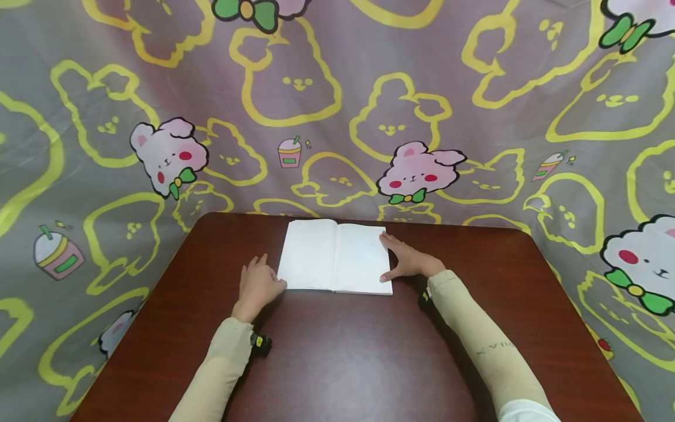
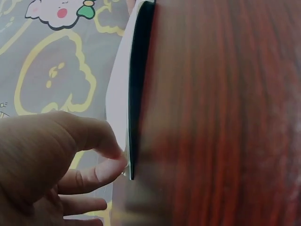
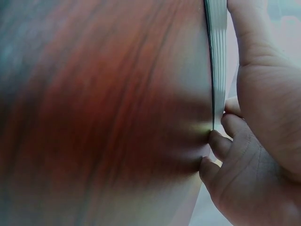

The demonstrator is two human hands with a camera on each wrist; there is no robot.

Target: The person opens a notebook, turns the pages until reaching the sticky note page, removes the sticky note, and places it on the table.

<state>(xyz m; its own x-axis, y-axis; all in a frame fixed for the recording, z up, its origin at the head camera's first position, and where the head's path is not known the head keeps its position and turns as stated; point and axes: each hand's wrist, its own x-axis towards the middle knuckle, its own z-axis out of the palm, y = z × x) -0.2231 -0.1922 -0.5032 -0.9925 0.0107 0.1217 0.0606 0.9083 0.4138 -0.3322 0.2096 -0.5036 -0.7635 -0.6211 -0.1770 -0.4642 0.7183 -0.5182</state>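
An open notebook [image 1: 308, 255] with white pages lies toward the far side of the table. At its near left corner, my left hand [image 1: 258, 286] pinches the page edge between thumb and forefinger; the other fingers stretch away from it. The pinch [image 2: 123, 162] shows close up in the left wrist view, beside the dark cover [image 2: 136, 89]. My right hand [image 1: 411, 261] rests spread on the right side of the notebook. Its thumb [image 1: 390, 275] lies on the right page. In the right wrist view, fingertips [image 3: 218, 141] sit against the edge of the page stack [image 3: 217, 61].
The dark reddish-brown table [image 1: 337, 357] has rounded far corners. A grey curtain [image 1: 327, 64] with cartoon rabbits hangs around its back and sides. Small black devices are strapped at the left wrist [image 1: 261, 344] and the right wrist [image 1: 425, 298].
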